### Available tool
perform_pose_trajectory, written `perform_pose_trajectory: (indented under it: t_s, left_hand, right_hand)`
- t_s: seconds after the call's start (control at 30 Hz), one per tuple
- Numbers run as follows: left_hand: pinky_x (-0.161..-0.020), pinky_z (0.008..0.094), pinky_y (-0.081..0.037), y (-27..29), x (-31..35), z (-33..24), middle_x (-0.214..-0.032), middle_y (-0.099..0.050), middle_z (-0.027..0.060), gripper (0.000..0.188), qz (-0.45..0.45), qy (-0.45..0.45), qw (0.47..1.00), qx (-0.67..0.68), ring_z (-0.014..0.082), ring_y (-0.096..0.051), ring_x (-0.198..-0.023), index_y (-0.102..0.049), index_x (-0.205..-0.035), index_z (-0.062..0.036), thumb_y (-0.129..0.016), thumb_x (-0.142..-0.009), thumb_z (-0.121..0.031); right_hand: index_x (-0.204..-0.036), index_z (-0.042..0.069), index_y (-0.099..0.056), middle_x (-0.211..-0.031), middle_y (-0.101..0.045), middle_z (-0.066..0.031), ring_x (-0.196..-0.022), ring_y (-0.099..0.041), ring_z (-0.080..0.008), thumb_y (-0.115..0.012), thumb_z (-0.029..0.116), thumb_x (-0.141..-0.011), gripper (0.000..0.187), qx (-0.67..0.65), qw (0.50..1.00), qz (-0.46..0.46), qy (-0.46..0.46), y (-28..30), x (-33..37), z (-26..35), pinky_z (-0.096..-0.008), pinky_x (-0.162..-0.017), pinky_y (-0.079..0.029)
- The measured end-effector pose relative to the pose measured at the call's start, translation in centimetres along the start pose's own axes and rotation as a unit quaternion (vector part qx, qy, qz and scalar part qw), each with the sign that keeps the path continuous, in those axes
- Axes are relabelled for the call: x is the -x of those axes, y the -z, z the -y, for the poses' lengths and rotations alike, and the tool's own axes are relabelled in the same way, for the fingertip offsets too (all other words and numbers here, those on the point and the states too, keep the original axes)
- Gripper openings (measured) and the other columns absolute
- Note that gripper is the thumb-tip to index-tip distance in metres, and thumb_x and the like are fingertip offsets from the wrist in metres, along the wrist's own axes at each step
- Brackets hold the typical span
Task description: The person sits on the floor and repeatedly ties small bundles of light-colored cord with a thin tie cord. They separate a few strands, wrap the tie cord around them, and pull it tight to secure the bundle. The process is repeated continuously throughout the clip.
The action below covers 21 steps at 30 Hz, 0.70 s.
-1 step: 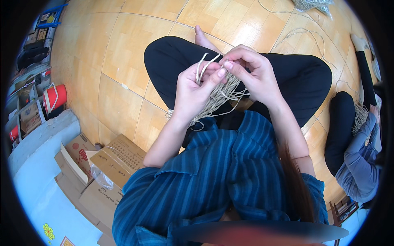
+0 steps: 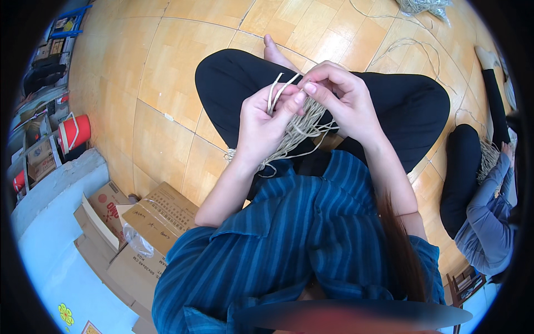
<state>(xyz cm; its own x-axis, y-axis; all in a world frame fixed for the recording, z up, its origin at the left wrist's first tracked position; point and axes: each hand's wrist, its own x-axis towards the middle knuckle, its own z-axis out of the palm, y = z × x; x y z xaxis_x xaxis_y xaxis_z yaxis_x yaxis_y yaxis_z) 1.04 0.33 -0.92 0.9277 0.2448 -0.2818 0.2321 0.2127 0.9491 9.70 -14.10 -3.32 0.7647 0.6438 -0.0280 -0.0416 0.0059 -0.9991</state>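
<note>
Above my crossed legs, both hands meet fingertip to fingertip at the top of a bunch of beige twisted cords. My left hand is closed, thumb against the fingers, with two loose cord ends standing up out of it. Thumb and forefinger of my right hand pinch the cord right beside the left fingertips. From there the strands hang in a loose, tangled bundle toward my lap, passing behind my left wrist. The exact spot between the fingertips is mostly hidden by them.
Loose cord trails over the tiled floor at the upper right, near a plastic bag. Another person sits at the right with similar cord. Cardboard boxes, a low wall and a red bucket stand at the left.
The loose cord ends at my left hand have shifted very slightly to the right. Both hands stay in place.
</note>
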Motion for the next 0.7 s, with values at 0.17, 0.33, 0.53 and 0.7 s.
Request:
perform_pose_trajectory:
  t_s: [0.17, 0.33, 0.53, 0.7]
  left_hand:
    - [-0.060, 0.0182, -0.040, 0.7, -1.1, 0.1, -0.076, -0.062, 0.0004, 0.017, 0.033, -0.006, 0.999, -0.006, 0.0032, -0.049, -0.064, -0.066, -0.096, 0.0002, -0.059, -0.094, -0.015]
    - [-0.063, 0.0189, -0.041, 1.5, -1.1, -0.3, -0.076, -0.060, -0.0011, 0.016, 0.092, 0.069, 0.993, 0.028, 0.0036, -0.050, -0.069, -0.065, -0.092, -0.0006, -0.058, -0.094, -0.015]
    - [-0.066, 0.0186, -0.040, 1.7, -1.2, -0.6, -0.082, -0.058, -0.0027, 0.013, 0.149, 0.058, 0.987, -0.020, 0.0024, -0.050, -0.074, -0.060, -0.093, -0.0027, -0.056, -0.095, -0.015]
    - [-0.062, 0.0186, -0.036, 1.9, -1.2, -1.5, -0.075, -0.053, -0.0055, 0.012, 0.184, 0.073, 0.980, 0.000, 0.0012, -0.043, -0.069, -0.060, -0.090, -0.0041, -0.058, -0.094, -0.015]
  right_hand:
    - [-0.093, 0.002, -0.060, -0.080, -0.062, -0.0028, -0.067, -0.051, -0.0063, -0.061, 0.019, -0.092, 0.017, -0.150, 0.988, -0.038, -0.020, 0.3, -0.1, -0.6, -0.0219, -0.058, -0.040]
    - [-0.086, 0.004, -0.054, -0.067, -0.052, -0.0011, -0.062, -0.048, -0.0066, -0.058, 0.021, -0.093, 0.019, 0.025, 0.997, 0.072, 0.020, 1.2, -0.4, -0.1, -0.0238, -0.057, -0.038]
    - [-0.085, 0.004, -0.056, -0.067, -0.055, 0.0000, -0.064, -0.050, -0.0063, -0.056, 0.020, -0.094, 0.018, 0.001, 0.966, 0.246, -0.083, 2.5, -0.8, 1.4, -0.0234, -0.058, -0.039]
    - [-0.085, 0.005, -0.058, -0.070, -0.059, 0.0015, -0.064, -0.052, -0.0044, -0.056, 0.024, -0.096, 0.022, -0.073, 0.952, 0.261, -0.140, 2.7, -0.7, 2.2, -0.0215, -0.057, -0.042]
